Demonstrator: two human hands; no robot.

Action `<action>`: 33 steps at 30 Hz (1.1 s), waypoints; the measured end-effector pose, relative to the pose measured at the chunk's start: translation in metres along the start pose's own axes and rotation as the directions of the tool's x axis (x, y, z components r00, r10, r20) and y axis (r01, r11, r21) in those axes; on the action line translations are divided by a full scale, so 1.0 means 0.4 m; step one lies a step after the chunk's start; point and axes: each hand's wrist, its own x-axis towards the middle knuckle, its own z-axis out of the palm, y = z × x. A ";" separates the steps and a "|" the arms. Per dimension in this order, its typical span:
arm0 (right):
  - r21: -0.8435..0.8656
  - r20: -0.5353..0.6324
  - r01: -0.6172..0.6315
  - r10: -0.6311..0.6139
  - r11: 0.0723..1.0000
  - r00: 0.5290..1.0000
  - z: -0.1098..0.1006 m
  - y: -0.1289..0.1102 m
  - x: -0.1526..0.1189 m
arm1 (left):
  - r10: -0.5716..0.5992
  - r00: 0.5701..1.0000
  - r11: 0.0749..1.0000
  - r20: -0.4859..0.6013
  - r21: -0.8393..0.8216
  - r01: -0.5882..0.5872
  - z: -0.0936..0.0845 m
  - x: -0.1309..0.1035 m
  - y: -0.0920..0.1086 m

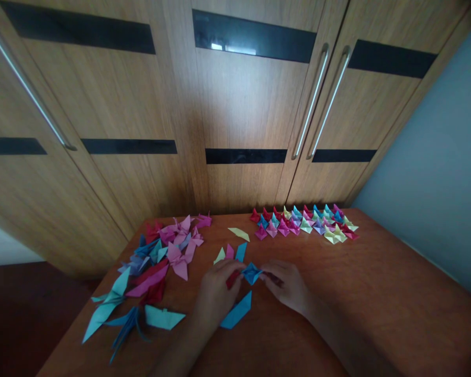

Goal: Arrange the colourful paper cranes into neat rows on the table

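Between my two hands is a small blue folded paper piece [251, 273] with pointed corners. My left hand [219, 289] pinches its left corner, and my right hand [286, 285] pinches its right corner. A red paper piece [232, 279] shows at the fingers of my left hand; whether it is held or lies beneath them I cannot tell. Close to my left wrist lies a flat blue paper parallelogram [238, 311]. Just beyond my left hand are another blue strip [240, 252], a pink piece [230, 251] and a pale yellow-green piece [219, 255].
On the brown tabletop [377, 293], paper cranes and other folded shapes [176, 256] heap up at the left. Rows of small pointed paper pieces [298, 222] stand at the back right. A pale yellow strip [239, 233] lies between them. Wooden cabinet doors [243, 104] rise behind the table.
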 end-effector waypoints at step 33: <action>-0.182 -0.487 -0.329 0.205 0.927 0.849 -0.170 0.148 -0.021 | -0.033 0.998 0.997 0.056 0.074 0.029 -0.010 -0.001 -0.001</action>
